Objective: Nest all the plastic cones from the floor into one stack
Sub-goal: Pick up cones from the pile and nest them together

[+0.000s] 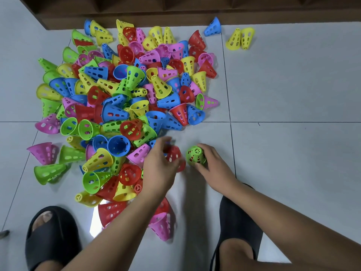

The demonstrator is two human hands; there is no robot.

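A big heap of perforated plastic cones (125, 106) in red, blue, green, yellow and pink covers the grey tiled floor. My right hand (213, 165) grips a green cone (196, 155) standing upright on the floor, with red showing through its holes. My left hand (160, 165) holds a red cone (173, 156), blurred by motion, just left of the green one. The two cones are close but apart.
A blue cone (213, 27) and two yellow cones (240, 38) lie apart at the back right. A dark wooden base (175, 14) runs along the back. My feet in black slippers (51, 239) (237, 223) flank the near floor. Bare tiles stretch to the right.
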